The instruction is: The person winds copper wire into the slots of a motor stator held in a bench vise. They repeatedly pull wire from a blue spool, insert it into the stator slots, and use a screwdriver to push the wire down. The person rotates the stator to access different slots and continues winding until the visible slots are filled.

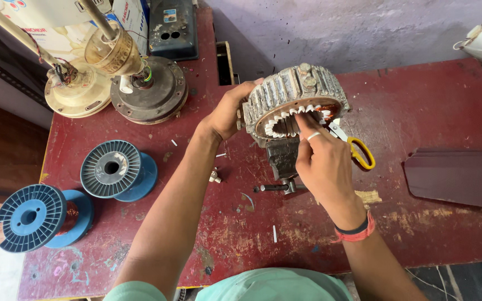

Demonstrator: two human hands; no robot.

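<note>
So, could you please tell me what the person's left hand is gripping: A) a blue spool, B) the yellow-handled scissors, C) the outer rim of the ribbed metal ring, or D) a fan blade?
C: the left hand clasps the outer edge of the ribbed metal ring, while the right hand reaches into its slots.

A worn red bench [419, 89] with scratched, flaking paint is standing against a rough, pale lilac plastered wall [330, 28], daylight is falling evenly across both, and a strip of dark floor [7, 145] is showing at the left.
</note>
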